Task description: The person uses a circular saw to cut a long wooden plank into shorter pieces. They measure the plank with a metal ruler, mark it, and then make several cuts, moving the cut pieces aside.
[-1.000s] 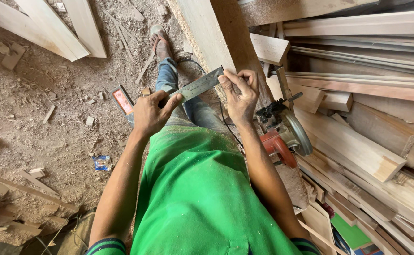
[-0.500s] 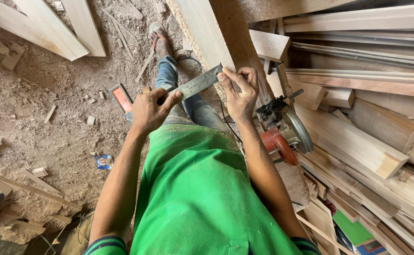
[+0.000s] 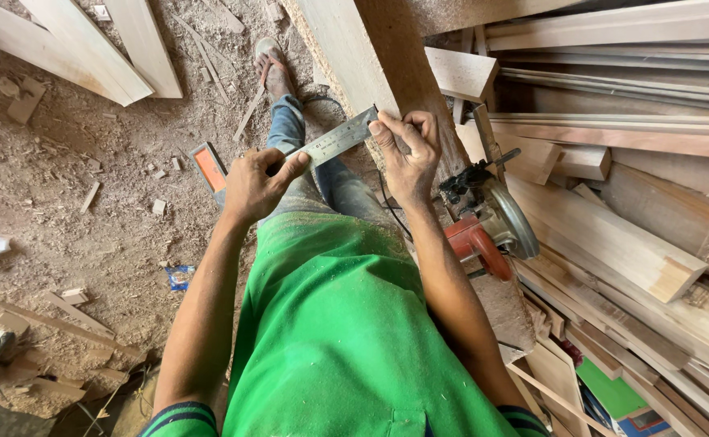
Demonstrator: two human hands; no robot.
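— Where are the arms?
— Both reach forward from the body, bare to the sleeves and bent a little at the elbows, the hands close together.
— And the left hand (image 3: 256,188)?
— Knuckles up, fingers curled in, thumb stretched toward the right and pressed down in a pinch.
— The right hand (image 3: 408,159)?
— A little farther out, fingers bent and closed, wrist straight.

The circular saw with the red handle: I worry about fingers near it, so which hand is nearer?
Right. The right hand holds the metal ruler just beside the circular saw; the left hand is across the body, farther off.
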